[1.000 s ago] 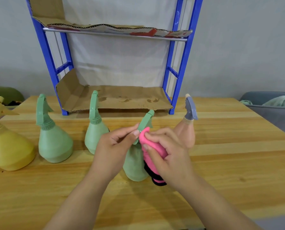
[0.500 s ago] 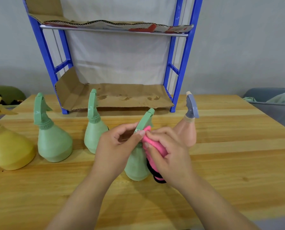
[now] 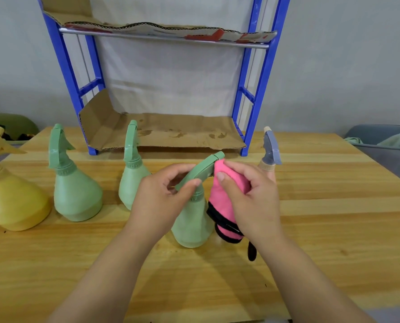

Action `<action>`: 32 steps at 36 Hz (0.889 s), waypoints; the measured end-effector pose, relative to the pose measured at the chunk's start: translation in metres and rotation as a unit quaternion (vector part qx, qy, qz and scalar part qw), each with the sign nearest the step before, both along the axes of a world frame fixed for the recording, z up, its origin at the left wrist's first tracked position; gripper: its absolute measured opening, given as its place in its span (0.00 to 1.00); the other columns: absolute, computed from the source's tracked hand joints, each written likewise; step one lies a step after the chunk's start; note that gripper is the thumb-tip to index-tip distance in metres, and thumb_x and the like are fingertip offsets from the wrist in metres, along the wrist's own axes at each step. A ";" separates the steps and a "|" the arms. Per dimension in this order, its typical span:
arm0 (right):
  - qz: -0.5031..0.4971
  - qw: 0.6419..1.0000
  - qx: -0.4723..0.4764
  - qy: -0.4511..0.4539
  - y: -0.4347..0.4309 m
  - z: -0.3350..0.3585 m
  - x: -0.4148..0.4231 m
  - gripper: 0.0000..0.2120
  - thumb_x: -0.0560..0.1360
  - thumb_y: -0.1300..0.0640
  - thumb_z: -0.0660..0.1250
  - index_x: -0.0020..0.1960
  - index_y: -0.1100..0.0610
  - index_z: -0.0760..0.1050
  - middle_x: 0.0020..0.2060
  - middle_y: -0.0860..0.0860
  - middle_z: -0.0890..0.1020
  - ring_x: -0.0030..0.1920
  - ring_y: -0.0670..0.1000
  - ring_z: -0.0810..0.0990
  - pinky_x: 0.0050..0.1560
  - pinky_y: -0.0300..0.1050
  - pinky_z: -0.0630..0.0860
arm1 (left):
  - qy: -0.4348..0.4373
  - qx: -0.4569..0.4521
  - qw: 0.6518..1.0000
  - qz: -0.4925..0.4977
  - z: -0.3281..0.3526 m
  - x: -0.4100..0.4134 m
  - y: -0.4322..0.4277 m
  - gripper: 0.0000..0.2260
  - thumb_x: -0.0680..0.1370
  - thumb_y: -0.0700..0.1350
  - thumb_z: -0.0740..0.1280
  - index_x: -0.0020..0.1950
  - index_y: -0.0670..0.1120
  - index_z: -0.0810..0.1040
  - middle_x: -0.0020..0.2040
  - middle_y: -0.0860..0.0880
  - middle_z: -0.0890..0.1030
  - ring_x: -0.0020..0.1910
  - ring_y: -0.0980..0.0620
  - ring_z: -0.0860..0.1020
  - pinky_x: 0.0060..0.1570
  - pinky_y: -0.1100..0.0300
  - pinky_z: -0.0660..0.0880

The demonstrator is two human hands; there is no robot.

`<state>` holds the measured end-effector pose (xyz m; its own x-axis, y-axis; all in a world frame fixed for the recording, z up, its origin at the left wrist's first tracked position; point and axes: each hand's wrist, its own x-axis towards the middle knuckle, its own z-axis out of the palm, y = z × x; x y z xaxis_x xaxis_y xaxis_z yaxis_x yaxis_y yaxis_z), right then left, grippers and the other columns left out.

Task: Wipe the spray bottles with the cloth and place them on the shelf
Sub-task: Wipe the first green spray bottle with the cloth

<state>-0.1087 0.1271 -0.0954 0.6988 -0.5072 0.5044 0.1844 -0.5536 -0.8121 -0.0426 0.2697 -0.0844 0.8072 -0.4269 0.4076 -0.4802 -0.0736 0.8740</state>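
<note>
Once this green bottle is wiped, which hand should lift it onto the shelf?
Left, probably. The left hand grips the spray head of the green bottle, while the right hand is full with the pink cloth. The shelf stands straight ahead.

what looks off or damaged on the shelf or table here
The cardboard liner on the lower level of the blue shelf has dark blotchy stains, and its left end is folded up. The upper cardboard sheet is wavy with a ragged front edge. Nothing looks spilled on the table.
</note>
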 end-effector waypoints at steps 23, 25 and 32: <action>0.059 0.995 -0.007 0.083 -0.011 -0.007 -0.005 0.11 0.78 0.55 0.64 0.58 0.44 0.75 0.48 0.33 0.78 0.52 0.33 0.76 0.50 0.25 0.71 | -0.016 0.012 0.999 -0.041 -0.007 0.013 0.000 0.14 0.77 0.40 0.67 0.50 0.61 0.78 0.46 0.66 0.82 0.46 0.66 0.79 0.45 0.75 0.72; 0.062 0.993 -0.017 0.100 -0.014 -0.011 -0.011 0.12 0.78 0.55 0.64 0.58 0.40 0.73 0.48 0.34 0.79 0.53 0.34 0.76 0.51 0.27 0.72 | -0.012 0.015 0.999 -0.042 -0.009 0.016 0.000 0.14 0.77 0.40 0.67 0.51 0.61 0.78 0.47 0.66 0.82 0.47 0.66 0.79 0.46 0.74 0.72; 0.071 0.985 -0.035 0.152 -0.022 -0.017 -0.033 0.10 0.78 0.55 0.64 0.57 0.46 0.78 0.47 0.39 0.82 0.50 0.36 0.77 0.46 0.27 0.72 | -0.046 0.057 0.997 -0.027 -0.010 0.022 -0.003 0.13 0.79 0.43 0.63 0.55 0.61 0.76 0.55 0.61 0.77 0.55 0.65 0.74 0.50 0.74 0.70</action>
